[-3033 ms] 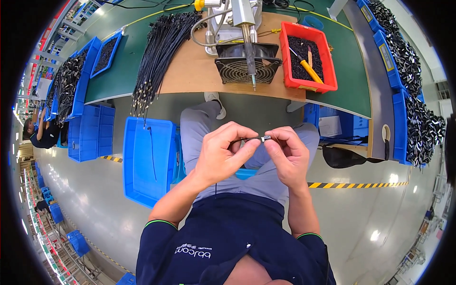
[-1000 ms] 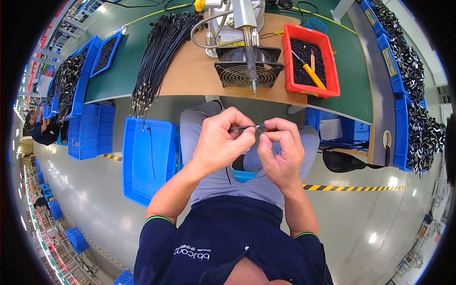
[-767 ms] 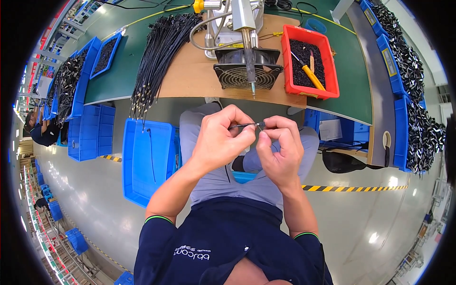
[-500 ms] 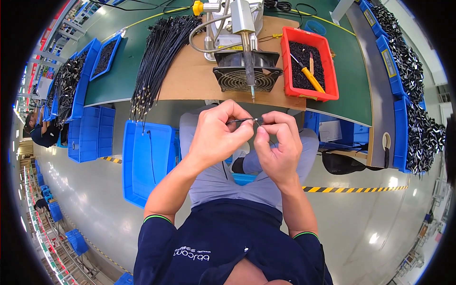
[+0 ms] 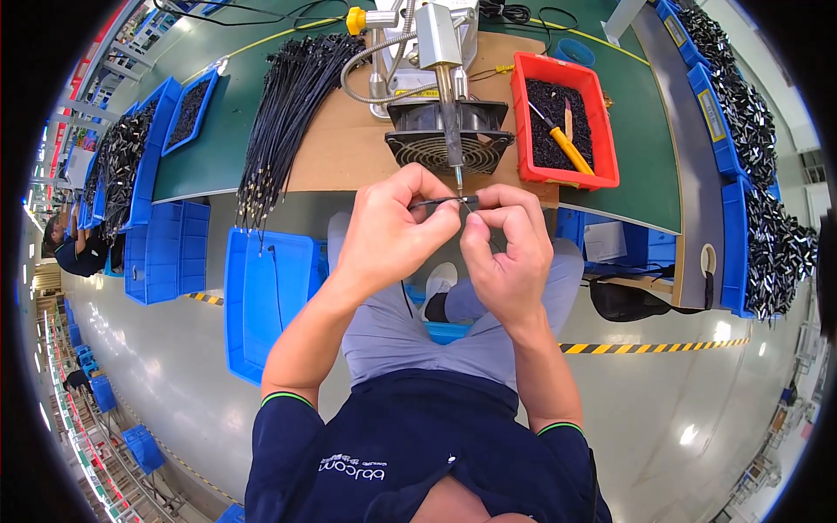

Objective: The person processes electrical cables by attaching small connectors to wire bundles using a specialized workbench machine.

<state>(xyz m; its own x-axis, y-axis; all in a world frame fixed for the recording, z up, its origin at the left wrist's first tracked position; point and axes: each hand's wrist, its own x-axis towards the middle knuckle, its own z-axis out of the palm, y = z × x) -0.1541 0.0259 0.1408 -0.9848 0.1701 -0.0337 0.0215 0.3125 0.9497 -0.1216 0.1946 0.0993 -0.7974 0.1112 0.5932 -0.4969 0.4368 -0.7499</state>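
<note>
My left hand (image 5: pixel 392 231) is closed in a pinch around a thin black cable (image 5: pixel 429 202), whose end points right. Facing it, my right hand (image 5: pixel 510 244) is closed on a thin wire (image 5: pixel 472 207), which looks like solder wire; the fingertips hide most of it. Directly above the cable end is the tip of a mounted soldering iron (image 5: pixel 449 113), pointing down at the joint. It appears to touch or nearly touch the cable end. The cable's tail hangs below my left hand.
Behind the iron stands a black fan (image 5: pixel 449 144). A bundle of black cables (image 5: pixel 292 113) overhangs the bench edge on the left. To the right, a red bin (image 5: pixel 567 179) holds small black parts and a yellow-handled tool (image 5: pixel 571 150). A blue bin (image 5: pixel 253 340) with one cable sits lower left.
Both hands have moved slightly up and forward, bringing the cable end from below the iron's tip up to it. Each keeps its pinch.
</note>
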